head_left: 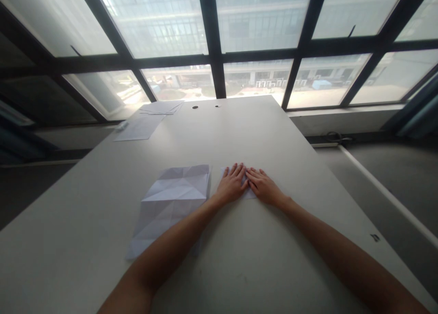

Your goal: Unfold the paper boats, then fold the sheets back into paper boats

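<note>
Flat on the table lies a small folded sheet of paper (249, 194), mostly covered by both hands. My left hand (232, 182) rests palm down on its left part, fingers stretched forward. Over its right part lies my right hand (263, 185), also palm down with the fingers extended. The two hands nearly meet at the middle of the paper, and the fold beneath them is hidden. To the left, partly behind my left forearm, is a larger creased sheet of paper (178, 184) with fold lines across it.
The white table (253, 136) reaches toward the windows. At its far left lie several loose sheets of paper (140, 126). Two small holes are near the far edge. A small dark mark or object (375, 237) sits near the right edge.
</note>
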### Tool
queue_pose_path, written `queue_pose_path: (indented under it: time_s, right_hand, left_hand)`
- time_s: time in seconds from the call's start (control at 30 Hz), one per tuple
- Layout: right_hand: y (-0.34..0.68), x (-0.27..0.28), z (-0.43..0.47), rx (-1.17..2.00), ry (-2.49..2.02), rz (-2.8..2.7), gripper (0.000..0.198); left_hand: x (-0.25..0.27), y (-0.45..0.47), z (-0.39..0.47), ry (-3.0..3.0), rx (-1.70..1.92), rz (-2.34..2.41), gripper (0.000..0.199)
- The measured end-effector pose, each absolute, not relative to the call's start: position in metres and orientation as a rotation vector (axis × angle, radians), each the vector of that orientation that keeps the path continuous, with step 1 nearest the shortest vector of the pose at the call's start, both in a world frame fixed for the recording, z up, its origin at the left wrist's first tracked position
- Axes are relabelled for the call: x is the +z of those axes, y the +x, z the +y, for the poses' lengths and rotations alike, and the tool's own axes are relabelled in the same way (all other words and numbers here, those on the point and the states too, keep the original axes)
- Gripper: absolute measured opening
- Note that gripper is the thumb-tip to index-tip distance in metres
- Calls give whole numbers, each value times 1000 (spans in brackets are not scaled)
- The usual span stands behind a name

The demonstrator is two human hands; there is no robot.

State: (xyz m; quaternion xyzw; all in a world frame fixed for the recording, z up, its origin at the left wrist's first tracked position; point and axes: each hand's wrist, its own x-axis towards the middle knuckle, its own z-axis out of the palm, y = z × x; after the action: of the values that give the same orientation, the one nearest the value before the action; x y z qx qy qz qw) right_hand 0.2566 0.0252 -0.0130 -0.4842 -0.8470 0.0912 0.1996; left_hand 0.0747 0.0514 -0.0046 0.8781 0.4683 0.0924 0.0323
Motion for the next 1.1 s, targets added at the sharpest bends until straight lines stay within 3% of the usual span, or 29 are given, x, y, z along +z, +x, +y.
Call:
queue_pose_path:
  time_s: [0.43, 0.7, 0.9, 1.1]
  right_hand:
    - [258, -12, 24, 242, -1390, -2385, 50]
    - [260, -7, 24, 230, -1453, -2400, 49]
    - [265, -11, 29, 213, -1484, -2373, 51]
    - [265, -11, 30, 218, -1491, -2370, 52]
  left_hand:
    - [-6, 75, 57, 2634, 313, 1447, 55]
    - [-5, 66, 62, 2536, 451, 1784, 44]
    - [0, 61, 62, 2461, 549, 1909, 52]
    - [13, 62, 63, 2451, 857, 1663, 56]
